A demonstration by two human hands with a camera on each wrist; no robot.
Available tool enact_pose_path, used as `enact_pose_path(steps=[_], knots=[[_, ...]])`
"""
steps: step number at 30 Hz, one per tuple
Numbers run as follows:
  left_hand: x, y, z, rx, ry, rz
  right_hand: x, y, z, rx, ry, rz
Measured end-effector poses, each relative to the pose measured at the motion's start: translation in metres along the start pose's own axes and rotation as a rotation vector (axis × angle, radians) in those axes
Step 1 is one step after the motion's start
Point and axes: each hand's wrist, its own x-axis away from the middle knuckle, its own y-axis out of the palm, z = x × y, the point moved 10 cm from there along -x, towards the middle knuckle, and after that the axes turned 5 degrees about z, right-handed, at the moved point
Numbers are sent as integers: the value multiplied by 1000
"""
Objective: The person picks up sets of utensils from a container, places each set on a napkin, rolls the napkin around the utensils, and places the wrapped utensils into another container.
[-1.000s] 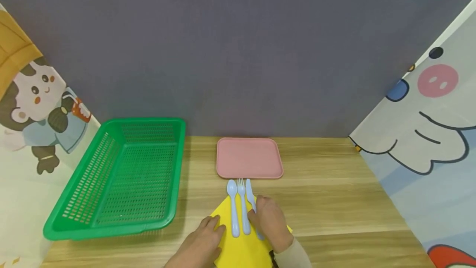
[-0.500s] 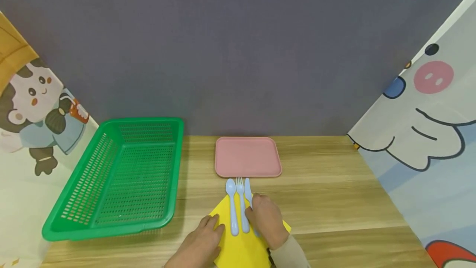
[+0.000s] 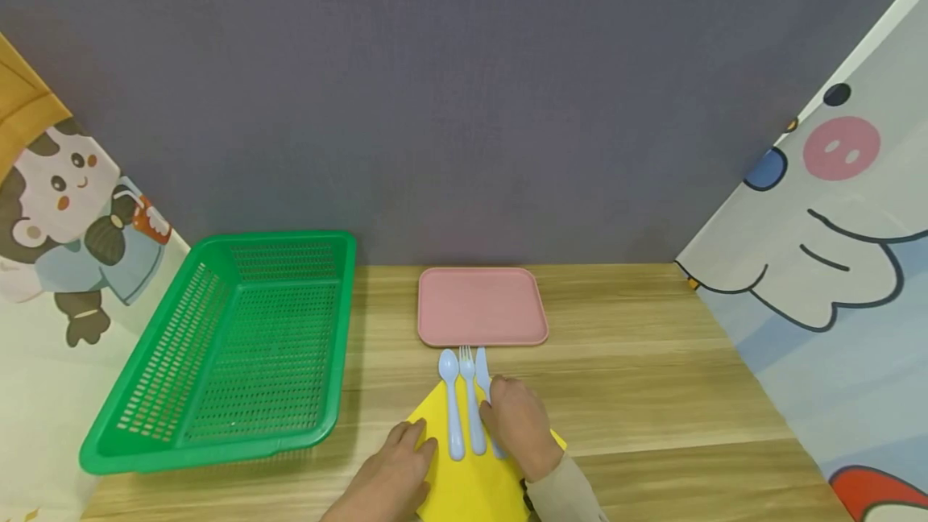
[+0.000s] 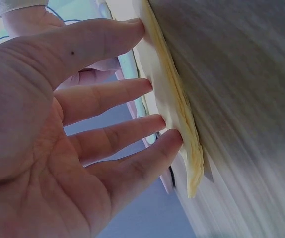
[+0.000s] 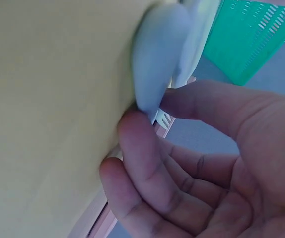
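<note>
A yellow napkin (image 3: pixel 474 498), apparently folded, lies at the table's front with a light blue spoon (image 3: pixel 453 413), fork (image 3: pixel 472 405) and knife (image 3: pixel 482 369) side by side, heads pointing away from me. My right hand (image 3: pixel 519 429) pinches the knife's handle, covering its middle. In the right wrist view the thumb and a finger hold a pale handle (image 5: pixel 160 52) close to the napkin. My left hand (image 3: pixel 387 474) rests its fingertips on the napkin's left side. The left wrist view has those fingers (image 4: pixel 107 96) fairly straight, touching the layered yellow edge (image 4: pixel 179 106).
Just beyond the cutlery heads lies a pink rectangular tray (image 3: pixel 482 308). On the left stands a green perforated basket (image 3: pixel 217 457). A dark grey panel (image 3: pixel 464 103) rises behind the wooden table (image 3: pixel 652 393), with cartoon-printed panels on both sides.
The knife's handle end has swung left toward the fork, so the knife lies closer to parallel with it. My left hand stays on the napkin. The head view has shifted slightly.
</note>
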Motion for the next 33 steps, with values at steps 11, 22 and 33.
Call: enact_pose_path(steps=[11,22,33], knots=[[1,-1,1,34,5,-3,-3,7,4,-73,12,-131],[1,-2,1,46,6,-3,9,-6,5,-192,-69,-74],[10,-1,6,67,85,33,41,-16,11,-188,-221,-141]])
